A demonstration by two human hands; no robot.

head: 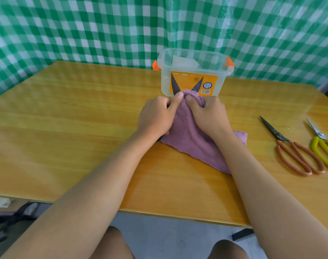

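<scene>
Both your hands sit close together at the middle of the tabletop [75, 118], thumbs almost touching. Your left hand [156, 116] is curled over the left edge of the purple cloth [189, 139], its thumb pressing the fabric against the base of one blade. Your right hand [208, 114] grips the bunched top of the same cloth, fingers curled round the fold. The dark scissors [175, 85] poke out of the cloth past your thumbs, their two blades spread in a V and pointing away from you. The handles are mostly hidden under the cloth and your left hand. The rest of the cloth lies flat on the tabletop under your right wrist. Just behind the blade tips stands a clear plastic box [195, 71] with orange clips. Off to your right, well apart, lie red-handled scissors [290, 146] and yellow-handled scissors [322, 144], side by side.
</scene>
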